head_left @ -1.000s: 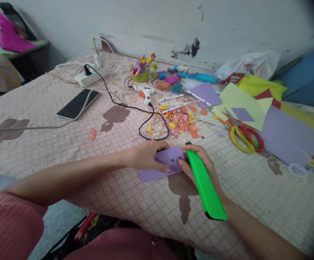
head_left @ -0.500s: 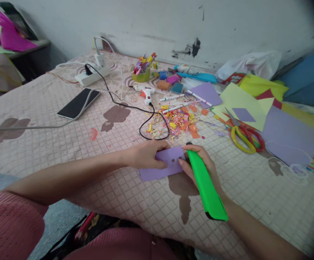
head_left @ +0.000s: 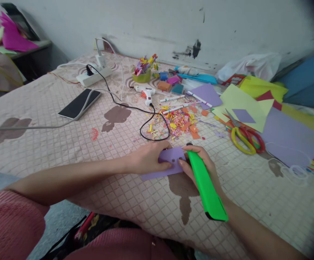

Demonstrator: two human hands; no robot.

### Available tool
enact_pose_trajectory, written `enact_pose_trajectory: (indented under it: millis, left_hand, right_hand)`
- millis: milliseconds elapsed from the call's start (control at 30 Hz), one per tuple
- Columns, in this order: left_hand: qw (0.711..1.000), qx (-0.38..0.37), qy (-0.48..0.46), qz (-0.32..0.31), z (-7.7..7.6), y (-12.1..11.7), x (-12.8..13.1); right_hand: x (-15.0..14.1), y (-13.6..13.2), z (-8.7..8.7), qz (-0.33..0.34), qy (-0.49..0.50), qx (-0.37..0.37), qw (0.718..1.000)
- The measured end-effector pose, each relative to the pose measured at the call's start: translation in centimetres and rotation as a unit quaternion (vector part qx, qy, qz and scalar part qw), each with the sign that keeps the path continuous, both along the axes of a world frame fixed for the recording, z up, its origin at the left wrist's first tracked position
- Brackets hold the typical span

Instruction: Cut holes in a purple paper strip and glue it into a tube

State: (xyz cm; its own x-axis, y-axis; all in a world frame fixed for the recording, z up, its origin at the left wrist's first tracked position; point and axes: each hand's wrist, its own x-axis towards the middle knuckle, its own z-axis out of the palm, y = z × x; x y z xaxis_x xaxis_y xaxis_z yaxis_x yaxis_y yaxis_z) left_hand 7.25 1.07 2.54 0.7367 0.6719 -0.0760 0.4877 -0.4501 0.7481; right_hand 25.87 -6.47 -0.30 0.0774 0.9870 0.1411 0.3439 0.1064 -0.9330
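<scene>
My left hand (head_left: 148,157) pinches a strip of purple paper (head_left: 177,154) between thumb and fingers, just above the quilted cover. Small dark round spots, perhaps holes, show on the paper. My right hand (head_left: 204,162) is wrapped around a long bright green hand tool (head_left: 205,184) with black ends. Its shape is like a stapler or hole punch; I cannot tell which. The tool's far end is beside the strip's right edge, and my right thumb touches the paper there. The jaws are hidden by my fingers.
Beyond my hands lie a heap of paper clippings (head_left: 178,122), a white glue gun (head_left: 147,95) with a looping black cord, and several markers. Scissors (head_left: 245,139) and coloured paper sheets (head_left: 289,133) are at right. A phone (head_left: 79,104) and power strip (head_left: 93,76) are at left.
My left hand has shifted slightly right along the purple strip, covering more of it. The strip's left end appears a little lower in tilt. My right hand and the green tool look unmoved.
</scene>
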Motion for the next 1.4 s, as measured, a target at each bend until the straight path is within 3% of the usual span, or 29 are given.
enact_pose_trajectory:
  millis: [467, 1033, 1267, 1400]
  left_hand:
    - [0.985, -0.129, -0.078, -0.083, -0.1, 1.9, -1.2]
    - [0.994, -0.079, -0.073, -0.018, -0.3, 1.2, -0.7]
    - [0.985, -0.126, -0.095, -0.063, -0.5, 1.8, -0.8]
    - [0.99, -0.097, -0.093, -0.046, -0.4, 2.1, -1.1]
  right_hand:
    - [0.1, -0.2, 0.0, -0.01, 0.005, -0.029, 1.0]
    - [0.0, -0.2, 0.1, -0.021, -0.028, -0.013, 0.999]
    - [0.0, -0.1, 0.2, -0.015, -0.011, -0.015, 1.0]
    - [0.2, -0.1, -0.2, -0.015, -0.01, -0.019, 1.0]
